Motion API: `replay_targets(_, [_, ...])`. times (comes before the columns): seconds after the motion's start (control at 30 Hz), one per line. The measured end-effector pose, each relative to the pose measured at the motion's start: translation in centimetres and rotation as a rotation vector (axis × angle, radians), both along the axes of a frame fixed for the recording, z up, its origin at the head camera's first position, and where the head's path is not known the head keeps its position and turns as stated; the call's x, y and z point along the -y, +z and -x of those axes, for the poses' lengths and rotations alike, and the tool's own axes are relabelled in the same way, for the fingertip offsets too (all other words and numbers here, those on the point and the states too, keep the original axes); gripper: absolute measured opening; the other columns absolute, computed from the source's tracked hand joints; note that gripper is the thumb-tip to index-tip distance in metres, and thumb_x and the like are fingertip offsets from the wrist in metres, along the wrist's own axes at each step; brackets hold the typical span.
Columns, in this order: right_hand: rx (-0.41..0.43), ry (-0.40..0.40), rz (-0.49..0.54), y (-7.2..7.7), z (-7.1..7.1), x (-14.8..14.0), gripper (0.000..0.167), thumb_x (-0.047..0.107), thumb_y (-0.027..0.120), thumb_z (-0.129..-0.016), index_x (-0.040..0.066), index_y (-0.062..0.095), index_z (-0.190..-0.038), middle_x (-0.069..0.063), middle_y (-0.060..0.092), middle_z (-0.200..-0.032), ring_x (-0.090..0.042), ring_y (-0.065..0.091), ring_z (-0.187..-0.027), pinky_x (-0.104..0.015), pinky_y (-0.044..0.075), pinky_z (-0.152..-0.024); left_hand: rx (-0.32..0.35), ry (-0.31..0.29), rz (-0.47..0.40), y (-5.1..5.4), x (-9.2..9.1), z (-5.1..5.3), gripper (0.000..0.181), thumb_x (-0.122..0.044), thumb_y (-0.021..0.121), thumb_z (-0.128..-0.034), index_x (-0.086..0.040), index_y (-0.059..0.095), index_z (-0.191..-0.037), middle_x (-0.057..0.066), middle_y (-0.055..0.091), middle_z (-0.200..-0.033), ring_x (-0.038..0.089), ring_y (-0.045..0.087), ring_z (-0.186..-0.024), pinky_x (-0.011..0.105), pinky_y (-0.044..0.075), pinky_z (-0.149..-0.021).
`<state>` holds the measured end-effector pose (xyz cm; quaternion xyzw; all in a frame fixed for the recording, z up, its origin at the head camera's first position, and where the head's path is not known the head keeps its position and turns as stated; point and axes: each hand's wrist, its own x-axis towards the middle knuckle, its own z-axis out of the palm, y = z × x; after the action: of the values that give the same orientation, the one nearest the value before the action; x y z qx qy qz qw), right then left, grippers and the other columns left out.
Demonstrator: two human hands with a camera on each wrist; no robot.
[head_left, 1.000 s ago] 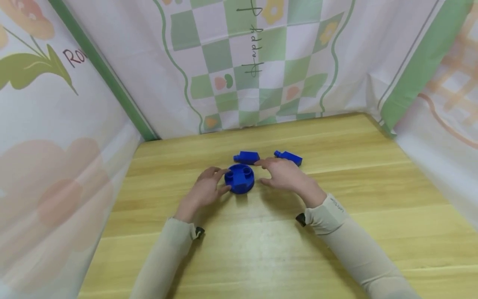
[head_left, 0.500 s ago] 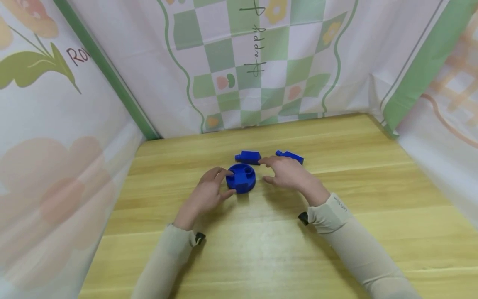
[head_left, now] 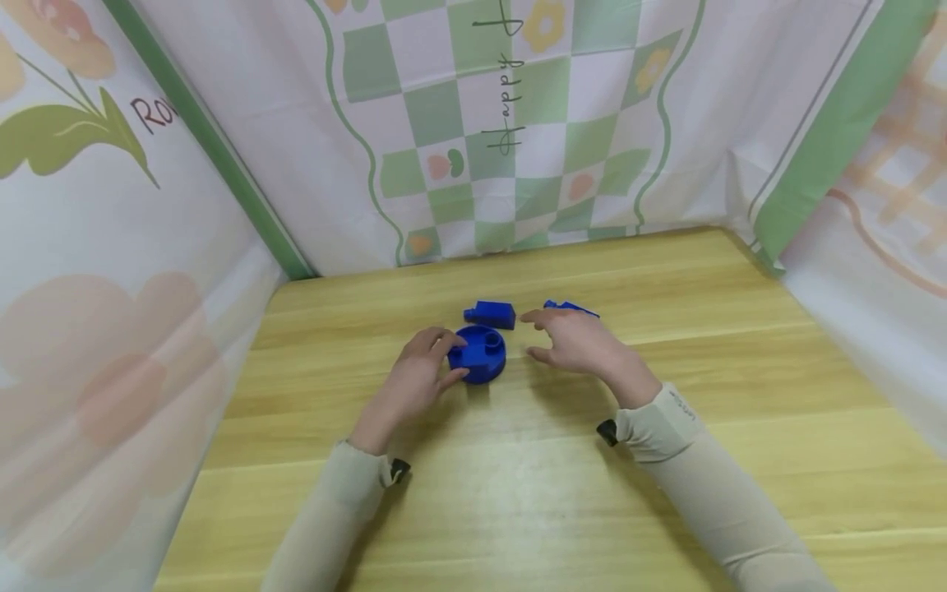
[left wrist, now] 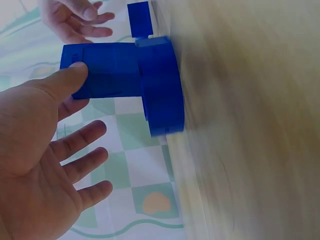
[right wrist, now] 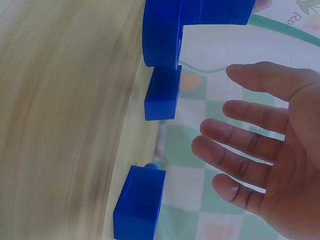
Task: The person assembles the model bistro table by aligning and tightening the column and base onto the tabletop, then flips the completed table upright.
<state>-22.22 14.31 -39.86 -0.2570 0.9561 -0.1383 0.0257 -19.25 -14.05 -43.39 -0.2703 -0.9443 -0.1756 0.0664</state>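
Just left of the table's middle, a round blue plastic base (head_left: 498, 355) sits on the tabletop, with ring-shaped sockets on its upper face. A rectangular blue block (left wrist: 112, 70) stands up from it. My left hand (head_left: 414, 374) pinches the top of this block between thumb and index finger; in the left wrist view its other fingers are spread. My right hand (head_left: 580, 341) hovers to the right, fingers loosely extended and holding nothing. Two blue bottle-shaped blocks with round necks lie behind: the left block (head_left: 494, 314) and the right block (head_left: 570, 307), partly hidden by my right hand.
The wooden table (head_left: 503, 501) carries these blue parts. A patterned cloth curtain (head_left: 414, 90) closes off its far side, and printed cloth hangs at left and right. Both sleeved forearms reach in from the near edge.
My left hand has shifted slightly right, its fingers further over the base. My right hand has drawn a little to the right, away from the left loose block, and covers more of the right one.
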Motion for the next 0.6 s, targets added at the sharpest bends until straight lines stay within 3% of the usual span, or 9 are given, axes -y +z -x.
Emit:
replay_targets(0.2, [-0.001, -0.005, 0.002, -0.1, 0.1, -0.2, 0.057, 0.034, 0.071, -0.092, 0.01, 0.055, -0.141, -0.012, 0.069, -0.122, -0.028, 0.066, -0.109, -0.047, 0.056, -0.089, -0.021, 0.029, 0.0, 0.1, 0.0, 0.3, 0.044, -0.044, 0.062, -0.0973, -0.019, 0.058, -0.133, 0.002, 0.053, -0.134, 0.023, 0.049, -0.131, 0.044, 0.041, -0.115])
replay_targets(0.43, [-0.004, -0.011, -0.005, 0.0, 0.1, -0.4, 0.057, 0.035, 0.071, -0.092, 0.012, 0.055, -0.141, -0.012, 0.07, -0.122, -0.029, 0.066, -0.109, -0.048, 0.056, -0.089, -0.122, 0.097, 0.049, 0.0, -1.3, 0.6, 0.062, -0.066, 0.061, -0.0883, -0.012, 0.062, -0.118, 0.004, 0.06, -0.122, 0.024, 0.057, -0.118, 0.042, 0.046, -0.109])
replay_targets(0.6, [0.003, -0.017, -0.002, -0.2, 0.2, -0.7, 0.057, 0.034, 0.07, -0.092, 0.011, 0.055, -0.142, -0.013, 0.069, -0.123, -0.031, 0.066, -0.111, -0.051, 0.055, -0.091, -0.161, 0.13, 0.043, -0.3, -1.9, 0.3, 0.06, -0.063, 0.065, -0.0879, -0.009, 0.064, -0.115, 0.007, 0.063, -0.116, 0.026, 0.06, -0.112, 0.043, 0.049, -0.104])
